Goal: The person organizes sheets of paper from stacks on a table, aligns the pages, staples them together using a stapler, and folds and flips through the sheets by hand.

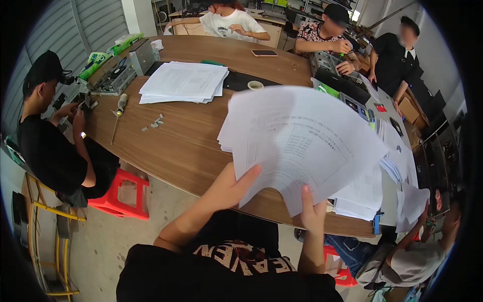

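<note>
A bent sheaf of printed paper sheets (307, 136) is held up over the near edge of the table. My left hand (232, 187) grips its lower left edge, thumb on top. At the lower right edge my right hand (313, 211) clasps the same sheets, thumb also on top. The fingers under the paper are hidden. Part of a lower paper stack (225, 137) shows at the left of the sheaf, and another stack of sheets (359, 196) lies to its right. Farther left on the table rests a neat pile of printed papers (183, 83).
On the wooden table (191, 146) are a screwdriver (118, 113), a tape roll (255, 85), a phone (264, 53) and small grey pieces (153, 123). Co-workers handle opened electronic units (342, 75) around it. A red stool (126, 194) stands at the left.
</note>
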A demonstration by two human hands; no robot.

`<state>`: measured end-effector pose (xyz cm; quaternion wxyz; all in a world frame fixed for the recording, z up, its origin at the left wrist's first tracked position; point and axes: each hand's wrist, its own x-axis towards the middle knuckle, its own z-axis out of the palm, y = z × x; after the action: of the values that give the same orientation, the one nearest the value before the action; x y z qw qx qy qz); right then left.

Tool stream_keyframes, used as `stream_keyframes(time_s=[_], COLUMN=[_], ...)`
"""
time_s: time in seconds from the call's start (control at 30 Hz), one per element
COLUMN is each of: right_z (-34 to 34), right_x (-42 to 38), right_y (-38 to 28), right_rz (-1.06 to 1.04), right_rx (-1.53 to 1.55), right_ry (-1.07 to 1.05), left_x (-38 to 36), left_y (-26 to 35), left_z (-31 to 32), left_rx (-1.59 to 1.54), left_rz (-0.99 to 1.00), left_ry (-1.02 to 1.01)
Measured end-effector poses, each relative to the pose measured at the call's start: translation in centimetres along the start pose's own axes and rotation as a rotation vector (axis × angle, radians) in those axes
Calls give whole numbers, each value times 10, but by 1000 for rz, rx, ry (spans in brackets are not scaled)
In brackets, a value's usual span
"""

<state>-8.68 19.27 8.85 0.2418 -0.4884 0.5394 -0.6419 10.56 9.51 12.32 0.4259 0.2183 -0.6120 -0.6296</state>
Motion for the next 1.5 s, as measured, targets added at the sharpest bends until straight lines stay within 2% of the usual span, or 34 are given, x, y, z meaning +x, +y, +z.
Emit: stream_keyframes(time_s=[0.03,0.1,0.13,0.23,0.37,0.47,0.57,0.63,0.67,0.73,0.77,0.83,0.9,0.97,1.03,1.07,1.1,1.17,1.2,1.23,1.3,1.33,1.4,1.43,1.5], right_z=[9,24,32,42,34,32,32,37,36,36,36,36,31,18,13,13,15,16,14,14,17,21,33,43,60], right_x=[-6,-15,-17,-22,-25,-23,-22,-24,-29,-30,-30,-24,-16,-1,28,40,51,70,77,79,77,66,45,32,12], right_y=[6,21,35,40,22,27,47,42,41,50,53,48,36,11,-18,-29,-32,-30,-26,-19,1,7,19,23,25], right_rz=[6,25,-47,-80,-45,-96,-90,-158,-135,-121,-118,-155,-182,-119,-190,-185,-219,-305,-358,-327,-285,-102,139,220,346], right_rx=[-5,-43,-148,-133,-226,-237,-369,-314,-308,-352,-398,-381,-364,-396,-462,-474,-420,-395,-426,-433,1,138,304,367,391], right_ry=[0,10,88,136,76,75,-17,79,76,37,-5,20,39,-118,-208,-220,-150,-12,53,50,186,108,-173,-260,-309], left_x=[-9,-21,-20,-24,-30,-27,-26,-28,-29,-24,-25,-23,-23,-27,-23,-25,-26,-29,-30,-29,-25,-23,-20,-20,-23], left_y=[-8,-35,-44,-74,-74,-79,-102,-97,-98,-104,-107,-108,-103,-95,-87,-80,-76,-71,-68,-62,-52,-51,-53,-57,-68], left_z=[-2,-1,4,4,3,6,5,9,9,8,6,0,-4,-4,-4,-6,-4,-1,-2,-3,-2,-2,-2,-2,0], left_rx=[-5,184,198,212,329,326,307,420,421,464,465,408,423,439,266,107,107,-373,-444,-446,-546,-547,-582,-577,-582], left_rz=[-5,85,212,180,163,250,165,257,243,341,338,102,163,202,137,-16,-30,-126,-147,-178,-80,-98,43,20,12], left_ry=[0,112,185,250,221,222,202,265,260,285,280,224,226,225,328,295,290,393,425,431,585,592,594,601,593])
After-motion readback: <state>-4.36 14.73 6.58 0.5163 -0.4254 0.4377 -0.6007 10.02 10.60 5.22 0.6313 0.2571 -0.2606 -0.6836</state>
